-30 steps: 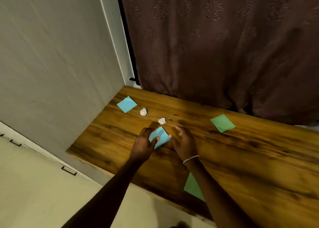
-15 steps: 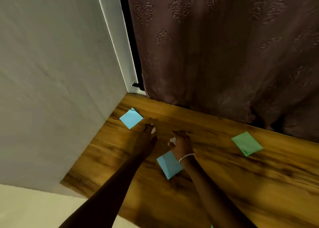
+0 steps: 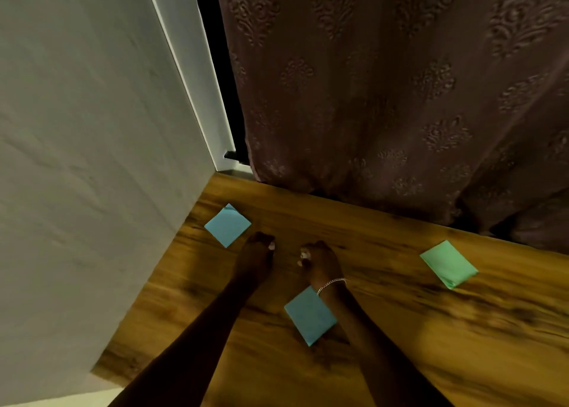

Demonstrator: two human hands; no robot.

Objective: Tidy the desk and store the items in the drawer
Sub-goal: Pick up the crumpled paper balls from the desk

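Observation:
On the wooden desk (image 3: 400, 329) my left hand (image 3: 257, 257) is curled shut, and a bit of a white crumpled paper ball (image 3: 271, 246) shows at its fingertips. My right hand (image 3: 321, 262), with a thin bracelet on the wrist, is closed over a second white paper ball (image 3: 304, 255). One blue sticky note (image 3: 228, 225) lies flat just left of my left hand. Another blue sticky note (image 3: 309, 314) lies under my right wrist. A green sticky note (image 3: 448, 263) rests far to the right. No drawer is in view.
A pale wall (image 3: 92, 160) bounds the desk on the left. A brown patterned curtain (image 3: 385, 98) hangs along the back edge. The desk's front left corner (image 3: 101, 371) is near my left forearm.
My hands let go of the blue note, which now lies on the desk, and reached forward to the two paper balls. Both hands have closed over them. The camera tilted up.

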